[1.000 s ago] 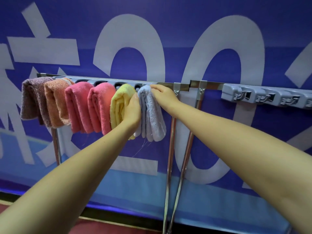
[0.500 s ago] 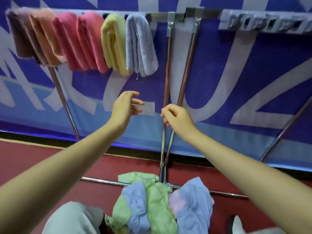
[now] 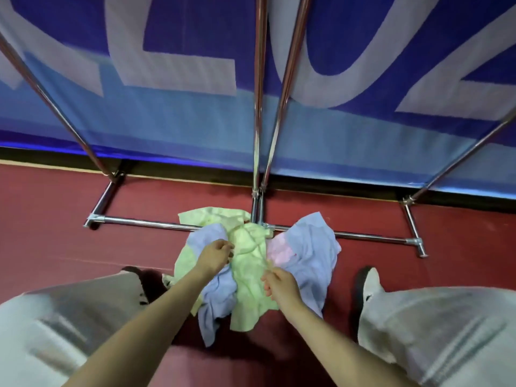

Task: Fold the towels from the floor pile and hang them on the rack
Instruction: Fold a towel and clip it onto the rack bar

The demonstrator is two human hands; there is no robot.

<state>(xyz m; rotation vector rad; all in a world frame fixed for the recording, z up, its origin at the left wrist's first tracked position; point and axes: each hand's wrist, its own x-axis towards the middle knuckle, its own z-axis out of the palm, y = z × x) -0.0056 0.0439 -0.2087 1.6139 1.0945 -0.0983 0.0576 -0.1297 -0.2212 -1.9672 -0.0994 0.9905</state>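
A crumpled pile of towels lies on the red floor at the foot of the rack (image 3: pixel 145 222). A light green towel (image 3: pixel 251 277) is in the middle, with a pale blue towel (image 3: pixel 217 297) to its left. Another pale blue towel (image 3: pixel 310 261) lies on the right, over a pink one (image 3: pixel 279 251). My left hand (image 3: pixel 215 255) is down on the pile, its curled fingers pinching the green towel's left edge. My right hand (image 3: pixel 280 284) pinches the same towel near its right side. The rack's top bar and the hung towels are out of view.
Chrome rack uprights (image 3: pixel 259 107) rise just behind the pile, and slanted legs (image 3: pixel 55 107) stand to either side. A blue banner (image 3: pixel 181 121) hangs behind them. My shoes (image 3: pixel 368 280) and light trouser legs (image 3: pixel 435 331) flank the pile.
My view dropped from the hung towels to the floor. Both hands left the pale blue towel on the bar, came down and took hold of the green towel in the pile.
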